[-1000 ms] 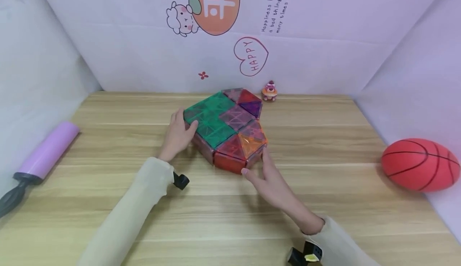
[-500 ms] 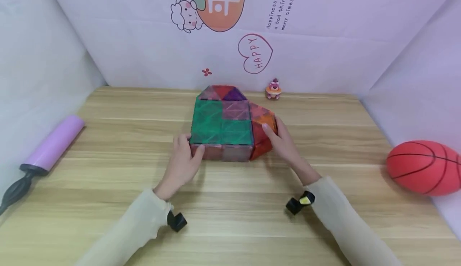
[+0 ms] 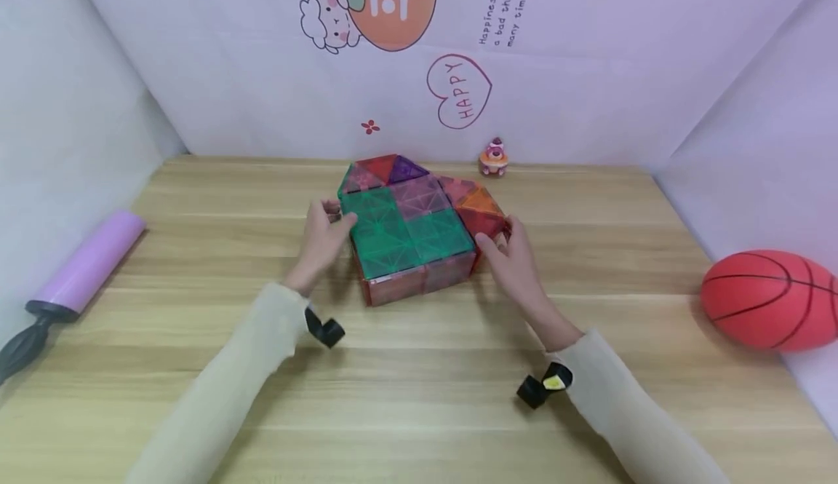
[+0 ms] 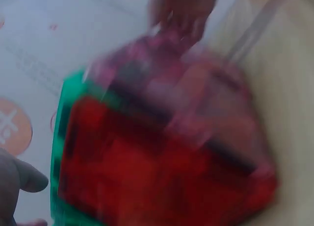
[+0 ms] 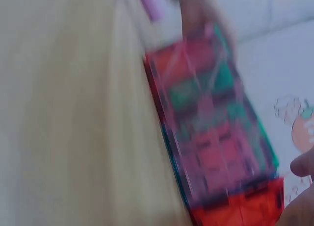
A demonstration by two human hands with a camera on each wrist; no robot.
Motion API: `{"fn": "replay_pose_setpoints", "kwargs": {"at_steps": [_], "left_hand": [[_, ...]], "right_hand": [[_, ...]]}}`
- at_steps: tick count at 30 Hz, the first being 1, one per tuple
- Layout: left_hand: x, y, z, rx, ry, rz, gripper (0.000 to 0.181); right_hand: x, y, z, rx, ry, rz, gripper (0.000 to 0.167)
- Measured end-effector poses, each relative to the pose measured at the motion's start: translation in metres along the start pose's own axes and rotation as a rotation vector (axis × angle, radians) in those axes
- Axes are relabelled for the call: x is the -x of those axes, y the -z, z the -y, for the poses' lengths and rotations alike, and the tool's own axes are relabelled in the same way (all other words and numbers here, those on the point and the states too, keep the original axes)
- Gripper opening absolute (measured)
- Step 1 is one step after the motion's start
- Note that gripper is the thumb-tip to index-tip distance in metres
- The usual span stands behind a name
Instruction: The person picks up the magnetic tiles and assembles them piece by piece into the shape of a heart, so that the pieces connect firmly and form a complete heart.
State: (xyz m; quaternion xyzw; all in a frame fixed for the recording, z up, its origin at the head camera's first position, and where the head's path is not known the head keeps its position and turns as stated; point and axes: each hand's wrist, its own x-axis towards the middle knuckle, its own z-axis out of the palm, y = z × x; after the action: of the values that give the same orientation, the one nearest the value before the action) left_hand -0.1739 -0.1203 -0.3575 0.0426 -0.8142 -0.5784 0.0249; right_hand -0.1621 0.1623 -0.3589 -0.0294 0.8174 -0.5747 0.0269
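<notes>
A heart-shaped box of translucent magnetic tiles (image 3: 419,225) sits on the wooden table. Its top has green and pink squares, with red, orange and purple triangles in the two lobes. At its left side is my left hand (image 3: 321,240), fingers loosely bent and thumb tip by the green edge. In the left wrist view a narrow gap shows between the thumb (image 4: 32,179) and the blurred tiles. Around the red corner on the right, my right hand (image 3: 517,262) holds the box between thumb and fingers. The right fingertips are partly hidden behind that corner.
A purple hand pump (image 3: 88,262) lies at the left by the wall. At the right is a red ball with black basketball lines (image 3: 769,300). A small pink figurine (image 3: 494,157) stands at the back, before the printed white wall sheet (image 3: 576,98).
The heart-shaped box has turned counterclockwise on the table. My right hand has moved from its front corner to its right side. My left hand went nearer, then farther along the left side.
</notes>
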Motion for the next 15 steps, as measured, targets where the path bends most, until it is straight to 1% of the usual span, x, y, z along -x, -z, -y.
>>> {"fn": "replay_pose_setpoints", "kwargs": {"at_steps": [2,4,5,7,9,10,12,15], "left_hand": [[-0.014,0.008,0.001,0.020,0.013,-0.007,0.059],[-0.025,0.013,0.002,0.034,0.013,0.016,0.064],[-0.028,0.013,0.002,0.044,0.007,0.029,0.063],[-0.031,0.012,0.004,0.074,-0.006,0.054,0.060],[-0.030,0.008,0.006,0.117,-0.016,0.055,0.057],[-0.028,0.005,0.007,0.139,-0.016,0.042,0.055],[-0.021,-0.002,0.008,0.161,-0.004,-0.002,0.054],[-0.010,-0.011,0.005,0.157,0.013,-0.066,0.056]], "right_hand": [[0.010,-0.007,0.005,-0.110,-0.005,0.031,0.070],[0.016,-0.014,0.009,-0.192,0.014,0.052,0.070],[0.017,-0.018,0.010,-0.215,0.025,0.059,0.069],[0.015,-0.022,0.011,-0.214,0.047,0.060,0.069],[0.008,-0.024,0.007,-0.215,0.073,0.049,0.067],[0.004,-0.023,0.005,-0.214,0.077,0.044,0.067],[-0.006,-0.020,-0.001,-0.196,0.081,0.039,0.068],[-0.021,-0.014,-0.007,-0.173,0.079,0.029,0.068]]}}
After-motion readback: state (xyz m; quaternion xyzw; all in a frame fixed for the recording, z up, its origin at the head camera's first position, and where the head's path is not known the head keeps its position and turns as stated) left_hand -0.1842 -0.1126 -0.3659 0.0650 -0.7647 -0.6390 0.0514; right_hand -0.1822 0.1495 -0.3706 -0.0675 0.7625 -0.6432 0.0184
